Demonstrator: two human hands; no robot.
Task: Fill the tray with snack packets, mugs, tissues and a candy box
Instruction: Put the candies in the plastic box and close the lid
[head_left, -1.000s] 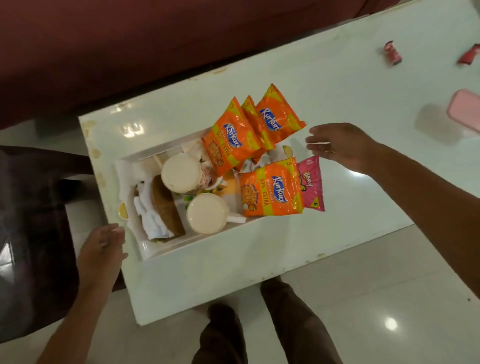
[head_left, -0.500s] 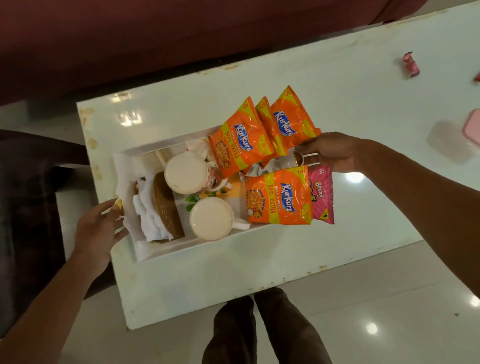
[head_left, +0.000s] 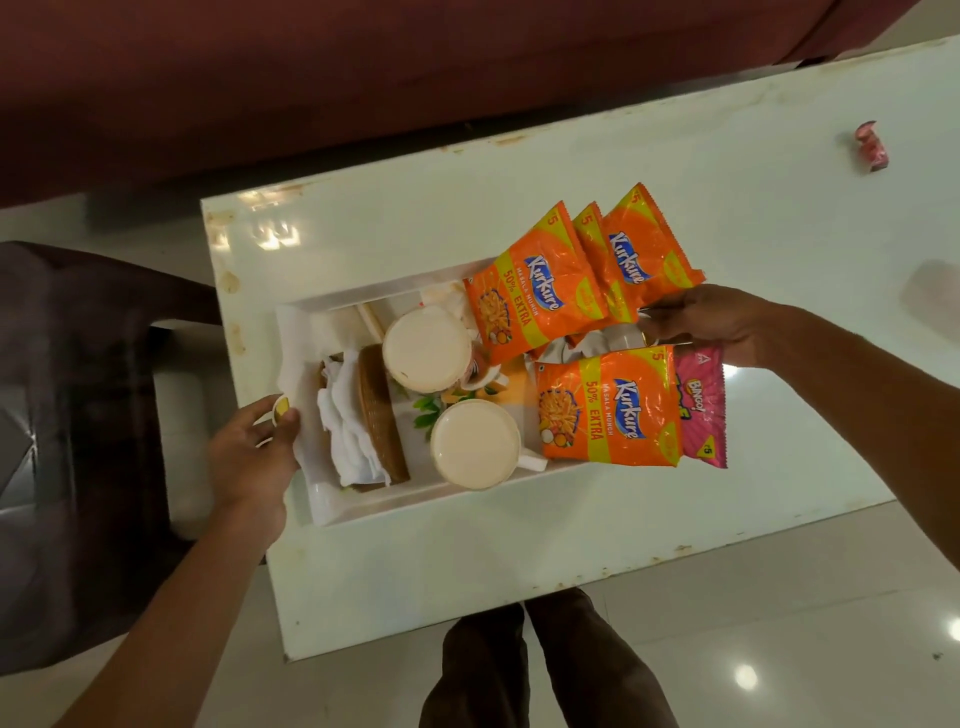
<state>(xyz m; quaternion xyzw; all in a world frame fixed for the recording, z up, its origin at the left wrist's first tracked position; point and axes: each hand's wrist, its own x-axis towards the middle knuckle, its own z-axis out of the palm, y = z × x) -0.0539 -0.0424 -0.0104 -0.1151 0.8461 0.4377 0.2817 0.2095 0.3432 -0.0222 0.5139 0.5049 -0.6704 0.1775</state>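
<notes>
Left hand (head_left: 254, 447) is gripping the left end of the white rectangular tray (head_left: 363, 508), thumb curling over the rim beside a small yellow-marked tab. Looks like it's bracing for a two-handed carry. Going right inside the tray: folded white tissues (head_left: 343, 431) are leaning on a brown woven holder (head_left: 382, 415), so they're staying wedged. Two cream round-topped mugs (head_left: 427, 349) are standing mid-tray, taking most of the floor. That's likely why the orange Kurkure snack packets (head_left: 608, 410) and the pink Bingo snack packet (head_left: 698, 410) are lying propped and overhanging the right end. Can't pick out a candy box. Right hand (head_left: 711, 322) is reaching between the two packet groups, fingers clenching round the tray's right end; the handle itself is mostly hidden. The tray is sitting on the glossy white table (head_left: 571, 545), with a red wrapped sweet (head_left: 871, 150) lying well apart at far right. One second ago both hands were off the tray, fingers loose; half a second ago they were arriving; now both are holding. Tray isn't visibly lifting yet.
</notes>
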